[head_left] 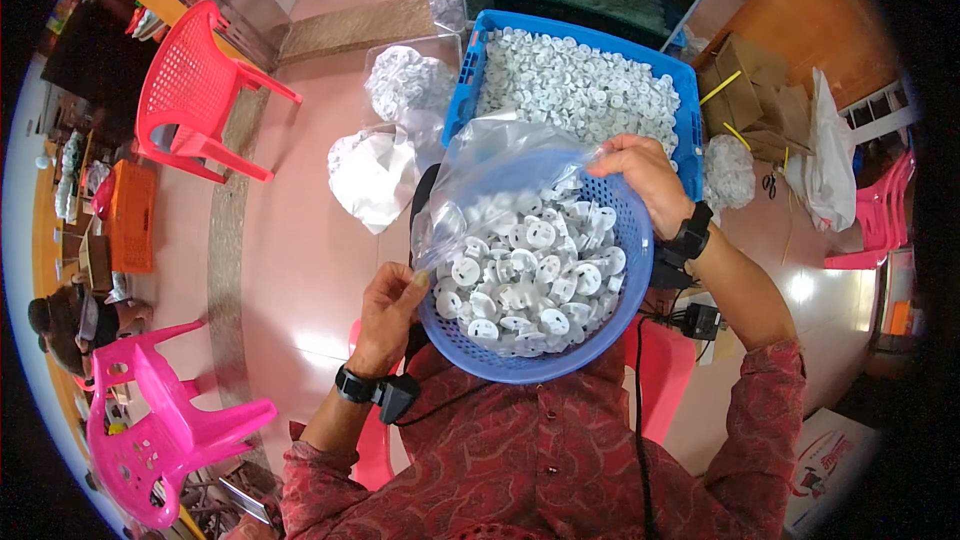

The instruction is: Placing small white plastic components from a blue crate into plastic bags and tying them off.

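A round blue plastic basket (610, 315) is held in the lap, partly filled with small white round plastic parts (525, 275). Over its far rim a clear plastic bag (490, 165) is spread open. The bag's near left edge is pinched by the left hand (388, 315), whose fingers are closed on the film at the basket's left rim. The bag's right edge is gripped by the right hand (650, 180), curled shut over the film at the basket's upper right rim. A dark wrist device is worn on each arm.

Just beyond the basket, a rectangular blue crate (690, 115) is seen on the pink floor, heaped with the same white parts. To the left of the crate, several filled clear bags (405, 80) of white parts are laid touching one another, and another filled bag (728, 172) is placed at the crate's right side. Folded cardboard (745, 100) and a white sack (830, 160) are stacked further right. A red plastic chair (190, 90) stands well apart at the upper left, and a pink plastic chair (160, 430) at the lower left. What seems to be another person is glimpsed at the far left edge, too distorted to be made out.
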Tool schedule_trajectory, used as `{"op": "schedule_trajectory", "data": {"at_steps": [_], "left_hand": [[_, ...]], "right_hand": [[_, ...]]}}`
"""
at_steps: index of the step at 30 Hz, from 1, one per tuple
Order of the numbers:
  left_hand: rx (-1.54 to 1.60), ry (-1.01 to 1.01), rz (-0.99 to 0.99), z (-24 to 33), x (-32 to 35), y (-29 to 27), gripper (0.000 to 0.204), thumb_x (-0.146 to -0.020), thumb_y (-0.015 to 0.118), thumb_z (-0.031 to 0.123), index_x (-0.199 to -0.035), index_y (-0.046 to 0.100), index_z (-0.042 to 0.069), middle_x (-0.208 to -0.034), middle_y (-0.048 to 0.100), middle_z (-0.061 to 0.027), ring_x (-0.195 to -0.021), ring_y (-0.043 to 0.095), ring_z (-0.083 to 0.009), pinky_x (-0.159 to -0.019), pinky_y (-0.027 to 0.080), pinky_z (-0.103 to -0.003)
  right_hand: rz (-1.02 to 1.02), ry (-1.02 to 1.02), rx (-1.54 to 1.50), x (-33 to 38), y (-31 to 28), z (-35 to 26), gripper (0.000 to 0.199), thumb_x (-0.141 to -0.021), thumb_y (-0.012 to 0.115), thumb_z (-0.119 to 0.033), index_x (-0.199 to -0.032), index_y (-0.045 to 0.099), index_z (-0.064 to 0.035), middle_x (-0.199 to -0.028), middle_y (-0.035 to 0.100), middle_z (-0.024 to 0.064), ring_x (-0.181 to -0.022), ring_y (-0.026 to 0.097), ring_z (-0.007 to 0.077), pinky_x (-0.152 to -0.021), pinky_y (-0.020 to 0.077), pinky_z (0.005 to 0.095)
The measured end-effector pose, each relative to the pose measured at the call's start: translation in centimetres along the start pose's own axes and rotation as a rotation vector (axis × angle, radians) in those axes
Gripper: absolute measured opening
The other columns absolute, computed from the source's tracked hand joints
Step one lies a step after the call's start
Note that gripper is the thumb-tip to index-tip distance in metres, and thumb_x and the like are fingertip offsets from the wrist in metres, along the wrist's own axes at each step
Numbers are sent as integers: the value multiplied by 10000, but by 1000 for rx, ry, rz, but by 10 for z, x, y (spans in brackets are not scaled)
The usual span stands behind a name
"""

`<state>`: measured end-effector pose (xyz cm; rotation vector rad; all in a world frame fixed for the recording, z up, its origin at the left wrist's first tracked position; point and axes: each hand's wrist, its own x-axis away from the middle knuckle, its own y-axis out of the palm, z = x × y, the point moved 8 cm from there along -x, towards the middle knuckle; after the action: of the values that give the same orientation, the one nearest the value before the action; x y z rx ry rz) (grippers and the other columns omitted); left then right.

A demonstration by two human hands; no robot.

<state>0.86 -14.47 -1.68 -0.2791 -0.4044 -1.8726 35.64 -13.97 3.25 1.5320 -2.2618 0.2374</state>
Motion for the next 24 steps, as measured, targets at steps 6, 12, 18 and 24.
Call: {"op": "schedule_trajectory", "data": {"at_steps": [6, 12, 18, 24], "left_hand": [[157, -25, 14, 8, -10, -1, 110, -931, 622, 123, -857, 546, 94, -743, 558, 42, -610, 460, -21, -528, 363, -185], [-34, -13, -36, -9, -4, 1, 130, -897, 658, 70, -852, 537, 92, -749, 549, 50, -634, 494, -24, -550, 405, -180], [-93, -15, -127, -10, 2, 12, 159, -839, 691, -1, -877, 561, 82, -779, 556, 47, -695, 540, -39, -595, 444, -188], [-72, 8, -41, 25, -6, 2, 79, -869, 658, 12, -901, 603, 57, -812, 636, 7, -689, 569, -55, -608, 456, -189]], "right_hand": [[24, 49, 88, -13, -1, -1, 182, -667, 692, -2, -831, 612, 5, -735, 625, 82, -622, 603, 162, -593, 486, 267], [-68, 42, 33, -16, -2, 6, 162, -706, 702, -1, -832, 601, -8, -742, 621, 60, -661, 601, 130, -616, 476, 230], [-88, -73, 88, -10, -7, 8, 132, -739, 696, 2, -824, 596, -16, -758, 616, 41, -702, 600, 108, -634, 481, 230], [-55, 0, -21, -12, -8, -1, 117, -738, 688, 4, -794, 589, -22, -741, 617, 51, -626, 596, 124, -587, 491, 235]]}}
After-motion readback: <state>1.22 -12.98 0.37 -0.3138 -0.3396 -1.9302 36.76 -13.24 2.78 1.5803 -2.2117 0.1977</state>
